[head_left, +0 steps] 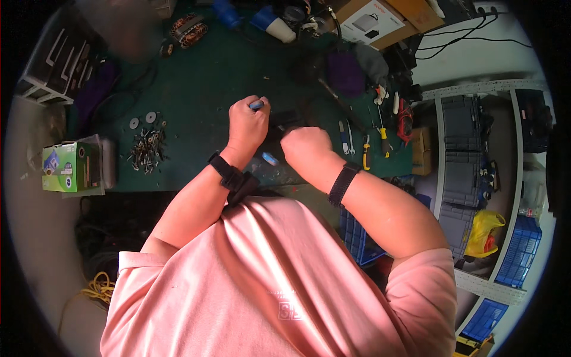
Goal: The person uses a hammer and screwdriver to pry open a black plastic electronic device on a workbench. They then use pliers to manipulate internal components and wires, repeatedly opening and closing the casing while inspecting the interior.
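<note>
Both fists are clenched: left hand (pixel 248 122) grips a blue-handled tool (pixel 256 105), right hand (pixel 304 147) clamps a dark part (pixel 285 119) just beside it; work looks midway, screws (pixel 147 147) loose well left

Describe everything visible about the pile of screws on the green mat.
The pile of screws is a loose heap of small dark and silvery metal pieces lying in all directions on the green mat, left of the left hand. Three round washers lie just above it. No hand touches it.
</note>
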`<state>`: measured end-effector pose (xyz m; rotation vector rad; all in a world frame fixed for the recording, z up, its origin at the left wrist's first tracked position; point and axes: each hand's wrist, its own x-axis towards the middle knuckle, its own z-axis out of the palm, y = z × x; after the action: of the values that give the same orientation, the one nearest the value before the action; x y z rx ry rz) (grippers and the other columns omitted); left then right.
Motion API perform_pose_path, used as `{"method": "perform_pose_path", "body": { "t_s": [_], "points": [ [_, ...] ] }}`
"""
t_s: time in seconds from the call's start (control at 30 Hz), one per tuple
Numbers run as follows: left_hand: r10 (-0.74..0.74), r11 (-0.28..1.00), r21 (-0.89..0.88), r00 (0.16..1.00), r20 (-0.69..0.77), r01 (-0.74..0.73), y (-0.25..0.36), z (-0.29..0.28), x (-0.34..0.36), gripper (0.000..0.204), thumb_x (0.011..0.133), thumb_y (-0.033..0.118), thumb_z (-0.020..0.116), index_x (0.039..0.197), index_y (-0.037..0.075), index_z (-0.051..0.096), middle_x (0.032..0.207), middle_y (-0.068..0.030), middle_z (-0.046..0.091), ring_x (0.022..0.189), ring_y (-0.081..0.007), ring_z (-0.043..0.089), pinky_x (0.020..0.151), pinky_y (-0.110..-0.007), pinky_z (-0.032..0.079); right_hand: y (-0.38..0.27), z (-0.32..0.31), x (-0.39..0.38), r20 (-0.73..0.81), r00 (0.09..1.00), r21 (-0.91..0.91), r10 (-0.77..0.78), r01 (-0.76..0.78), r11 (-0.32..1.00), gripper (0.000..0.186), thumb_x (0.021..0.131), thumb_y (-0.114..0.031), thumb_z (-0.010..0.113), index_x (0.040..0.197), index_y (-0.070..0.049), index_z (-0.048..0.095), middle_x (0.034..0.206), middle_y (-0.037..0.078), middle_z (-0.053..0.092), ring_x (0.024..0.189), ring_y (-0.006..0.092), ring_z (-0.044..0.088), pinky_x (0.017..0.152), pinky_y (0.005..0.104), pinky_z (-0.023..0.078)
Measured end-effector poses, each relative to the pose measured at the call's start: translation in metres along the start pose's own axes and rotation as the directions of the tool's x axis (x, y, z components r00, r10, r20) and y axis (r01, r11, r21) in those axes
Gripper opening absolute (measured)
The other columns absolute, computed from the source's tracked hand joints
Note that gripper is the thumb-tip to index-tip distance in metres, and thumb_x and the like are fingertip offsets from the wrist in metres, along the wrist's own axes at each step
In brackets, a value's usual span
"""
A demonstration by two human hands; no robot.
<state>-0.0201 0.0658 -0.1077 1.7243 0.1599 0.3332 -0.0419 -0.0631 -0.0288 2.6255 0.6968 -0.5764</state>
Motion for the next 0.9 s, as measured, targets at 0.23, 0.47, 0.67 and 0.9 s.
{"method": "perform_pose_path", "body": {
  "t_s": [0.23,0.47,0.67,0.9],
  "points": [
    [-0.007,1.000,0.015,0.999,-0.033,0.008,-0.003,0.001,-0.004,0.034,0.092,0.016,0.061,0.067,-0.004,0.051,0.060,-0.0236,0.041,0.055,-0.0349,0.031,0.052,-0.043,0.036,0.009,0.002,0.014,-0.045,0.994,0.007,-0.100,0.101,0.995,0.015,0.082,-0.012,0.063,0.086,-0.012,0.077,0.088,0.010,0.074,0.083,0.0277,0.074,0.068,0.0392,0.059],
    [0.123,0.992,0.021,0.992,-0.020,-0.122,-0.005,0.005,-0.015,0.032,0.090,0.013,0.061,0.066,-0.004,0.048,0.063,-0.0249,0.042,0.057,-0.0424,0.036,0.052,-0.044,0.038,0.026,0.022,0.025,-0.123,0.987,0.117,-0.106,0.120,0.986,0.017,0.082,-0.013,0.060,0.083,-0.010,0.076,0.087,0.016,0.074,0.083,0.0340,0.073,0.068,0.0447,0.059],
    [0.087,0.992,0.090,0.996,0.021,-0.088,0.000,-0.003,-0.017,0.029,0.088,0.013,0.060,0.065,-0.003,0.052,0.066,-0.0258,0.053,0.063,-0.0474,0.053,0.058,-0.049,0.044,0.021,0.052,0.010,-0.283,0.952,0.371,0.112,0.001,0.928,0.011,0.080,-0.008,0.057,0.086,-0.001,0.064,0.082,0.021,0.068,0.078,0.0439,0.068,0.071,0.0531,0.054],
    [0.200,0.972,0.079,0.951,0.235,-0.223,0.001,-0.014,-0.023,0.029,0.088,0.011,0.069,0.071,-0.003,0.051,0.067,-0.0193,0.049,0.058,-0.0342,0.046,0.055,-0.041,0.038,0.021,0.049,-0.010,-0.225,0.947,0.438,0.231,-0.114,0.892,0.022,0.088,-0.019,0.063,0.101,-0.002,0.063,0.097,0.019,0.068,0.091,0.0376,0.069,0.079,0.0481,0.056]
  ]
}}
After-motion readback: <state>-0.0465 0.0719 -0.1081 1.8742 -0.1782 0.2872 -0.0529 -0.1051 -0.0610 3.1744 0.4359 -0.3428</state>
